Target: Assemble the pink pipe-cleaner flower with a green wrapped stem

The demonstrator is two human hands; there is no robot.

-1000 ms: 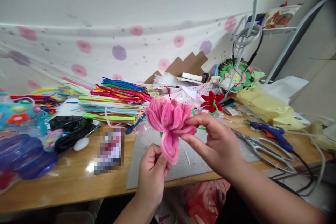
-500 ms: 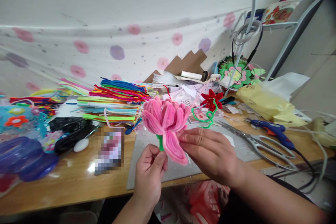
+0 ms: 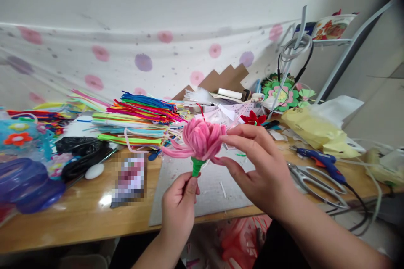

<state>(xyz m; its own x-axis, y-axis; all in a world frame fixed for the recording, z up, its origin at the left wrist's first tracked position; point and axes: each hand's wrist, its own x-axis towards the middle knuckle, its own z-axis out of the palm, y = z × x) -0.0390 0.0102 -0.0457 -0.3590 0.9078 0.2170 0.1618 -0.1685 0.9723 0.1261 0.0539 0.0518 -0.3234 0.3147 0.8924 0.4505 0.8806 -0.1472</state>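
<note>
My left hand [image 3: 180,201] is closed around the green stem [image 3: 197,167] of a pink pipe-cleaner flower [image 3: 202,139], holding it upright above the grey mat [image 3: 205,201]. Its petals cluster in the middle, with a few spread outward on the left and lower right. At the flower's right side is my right hand [image 3: 260,164], thumb and fingers apart, fingertips at or against the outer petals. Whether they press on a petal is hard to see. Behind the hand, a red pipe-cleaner flower [image 3: 252,118] is partly hidden.
Bundles of coloured pipe cleaners [image 3: 142,113] lie at the back left. Large scissors [image 3: 318,183] and a blue glue gun [image 3: 322,160] rest on the right, its cord trailing off the table. A purple plastic container [image 3: 28,187] stands at the left edge.
The flower has turned and tilted, so its green base shows and the large petal hanging in front is no longer there. My right hand has spread its fingers and shifted slightly up.
</note>
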